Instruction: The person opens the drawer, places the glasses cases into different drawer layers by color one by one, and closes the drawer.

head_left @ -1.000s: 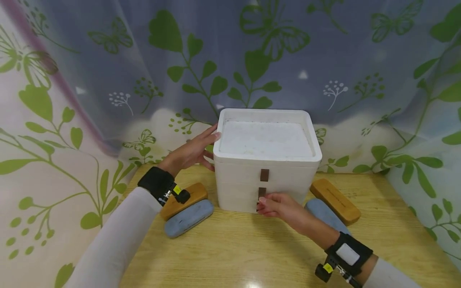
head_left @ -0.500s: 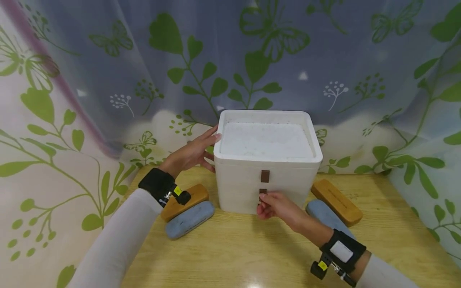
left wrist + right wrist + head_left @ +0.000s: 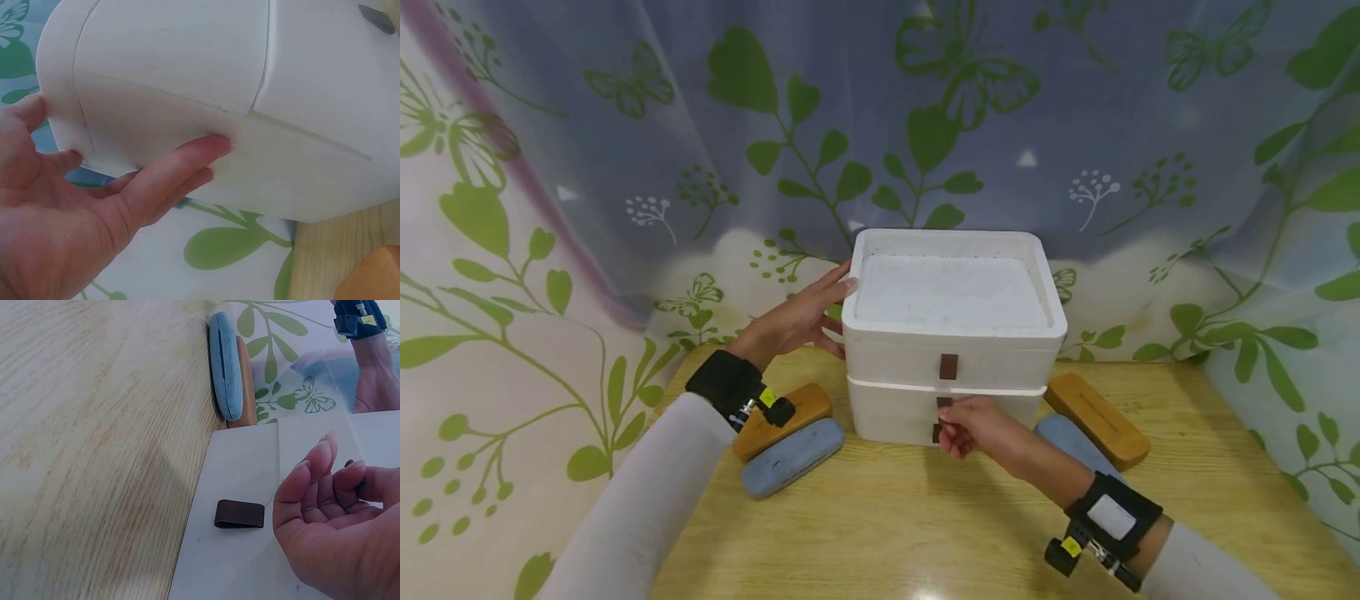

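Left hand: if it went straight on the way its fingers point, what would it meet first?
Most likely the side of the white drawer unit; the left hand seems to be touching it.

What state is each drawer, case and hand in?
Top drawer: shut
Middle drawer: slightly open
Bottom drawer: shut
Left orange case: closed
Left blue case: closed
Right orange case: closed
Right blue case: closed
Left hand: touching white box
Right hand: pinching middle tab

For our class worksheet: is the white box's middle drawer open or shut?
Slightly open: the middle drawer, its tab pinched by the right fingers, shows a bright upper edge beneath the top drawer.
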`<state>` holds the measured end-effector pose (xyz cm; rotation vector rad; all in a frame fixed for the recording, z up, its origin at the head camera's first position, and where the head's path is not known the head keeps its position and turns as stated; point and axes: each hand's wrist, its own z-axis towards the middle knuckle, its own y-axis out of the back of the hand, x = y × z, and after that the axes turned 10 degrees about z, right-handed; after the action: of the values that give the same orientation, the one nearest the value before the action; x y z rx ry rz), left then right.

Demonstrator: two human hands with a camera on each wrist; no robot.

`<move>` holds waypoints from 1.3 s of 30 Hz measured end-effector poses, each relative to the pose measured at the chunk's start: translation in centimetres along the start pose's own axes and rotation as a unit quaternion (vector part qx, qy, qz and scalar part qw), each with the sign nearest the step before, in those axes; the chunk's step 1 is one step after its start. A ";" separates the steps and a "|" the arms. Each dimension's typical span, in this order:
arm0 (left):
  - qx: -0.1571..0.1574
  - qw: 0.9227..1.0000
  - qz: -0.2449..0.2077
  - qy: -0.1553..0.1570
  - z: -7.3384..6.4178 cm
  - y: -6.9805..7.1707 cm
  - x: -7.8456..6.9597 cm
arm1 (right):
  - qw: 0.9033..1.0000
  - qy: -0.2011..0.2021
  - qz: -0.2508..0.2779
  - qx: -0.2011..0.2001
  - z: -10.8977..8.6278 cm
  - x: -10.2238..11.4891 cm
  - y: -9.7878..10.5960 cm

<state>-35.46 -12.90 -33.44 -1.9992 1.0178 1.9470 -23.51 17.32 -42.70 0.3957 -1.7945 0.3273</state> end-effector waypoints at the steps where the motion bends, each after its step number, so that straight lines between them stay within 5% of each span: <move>1: 0.000 1.000 0.000 -0.001 0.0 0.0 0.0 | 1.000 -0.001 -0.001 0.003 -0.1 0.0 0.0; 39: 0.013 1.000 -0.005 -0.017 -0.1 0.1 0.3 | 0.998 -0.026 -0.017 0.052 -4.5 -0.7 -2.6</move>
<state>-35.51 -13.11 -33.63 -1.9457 1.0187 1.9460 -18.32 16.95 -42.26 0.5113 -1.8240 0.3913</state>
